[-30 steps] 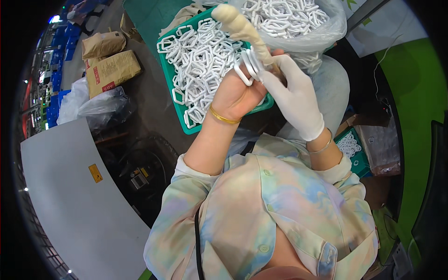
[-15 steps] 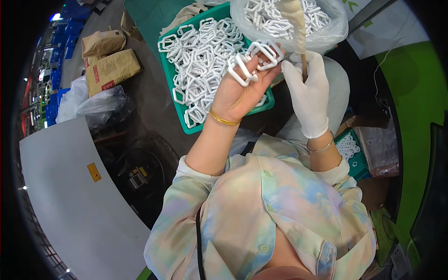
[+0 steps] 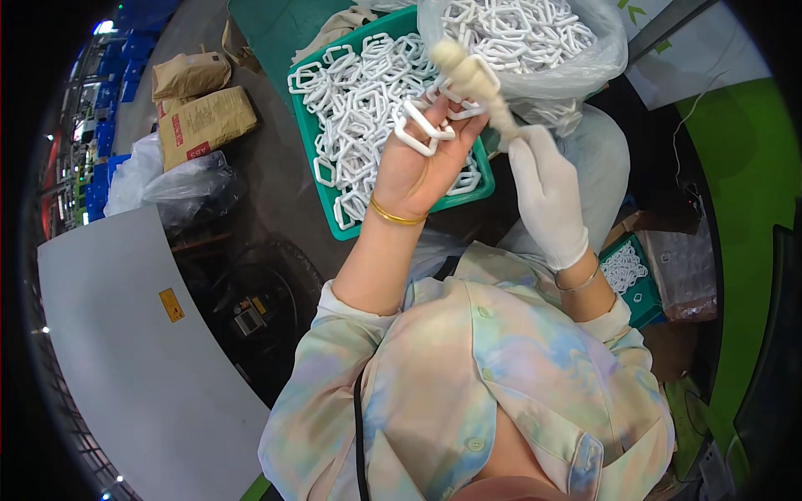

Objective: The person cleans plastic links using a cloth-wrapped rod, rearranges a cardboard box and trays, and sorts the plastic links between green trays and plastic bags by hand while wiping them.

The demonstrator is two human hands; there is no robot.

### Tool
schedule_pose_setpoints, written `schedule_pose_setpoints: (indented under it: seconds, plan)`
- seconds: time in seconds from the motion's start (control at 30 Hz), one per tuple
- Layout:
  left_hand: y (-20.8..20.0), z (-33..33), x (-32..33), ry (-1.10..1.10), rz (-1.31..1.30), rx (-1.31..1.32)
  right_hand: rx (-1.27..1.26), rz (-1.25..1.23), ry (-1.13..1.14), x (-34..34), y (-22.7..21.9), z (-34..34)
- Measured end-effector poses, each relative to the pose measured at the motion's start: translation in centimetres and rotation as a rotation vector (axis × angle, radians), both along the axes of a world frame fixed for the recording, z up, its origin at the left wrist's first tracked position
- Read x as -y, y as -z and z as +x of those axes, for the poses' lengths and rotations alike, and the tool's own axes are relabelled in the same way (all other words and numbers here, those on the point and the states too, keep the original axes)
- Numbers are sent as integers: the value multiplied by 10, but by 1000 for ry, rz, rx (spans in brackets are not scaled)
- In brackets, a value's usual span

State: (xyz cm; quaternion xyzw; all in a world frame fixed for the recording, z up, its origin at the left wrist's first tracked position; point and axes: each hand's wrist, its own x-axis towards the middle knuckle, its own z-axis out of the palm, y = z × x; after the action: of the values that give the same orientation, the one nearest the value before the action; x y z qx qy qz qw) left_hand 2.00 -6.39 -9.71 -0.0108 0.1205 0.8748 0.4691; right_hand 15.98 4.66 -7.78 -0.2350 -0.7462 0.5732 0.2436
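Holding two white plastic hexagonal rings (image 3: 430,125) in curled fingers, the bare left hand (image 3: 422,163) hovers above a green plastic crate (image 3: 322,159) of similar rings. The white-gloved right hand (image 3: 547,192) grips a cream, lumpy wrapped stick (image 3: 476,83) beside a clear plastic bag (image 3: 576,71).

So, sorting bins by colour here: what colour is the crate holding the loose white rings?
Green, a teal shade; the crate shows best in the head view.

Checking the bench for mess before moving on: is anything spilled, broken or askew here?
Nothing stands out. The white clips lie inside the green tray and the clear bag. The left hand holds a few clips; the gloved right hand grips a cream tool.
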Motion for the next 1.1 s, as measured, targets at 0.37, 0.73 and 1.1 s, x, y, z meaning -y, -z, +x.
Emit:
schedule_pose_setpoints:
  seconds: [0.37,0.73,1.1]
  plan:
    - [-17,-2,-9,77,-90,-91,53,185,-187,5,-2,10]
    - [-64,-51,-53,-123,-542,-890,20,63,189,-50,4,30]
    - [-108,-109,-99,-216,-700,-2377,-4,93,369,-69,8,46]
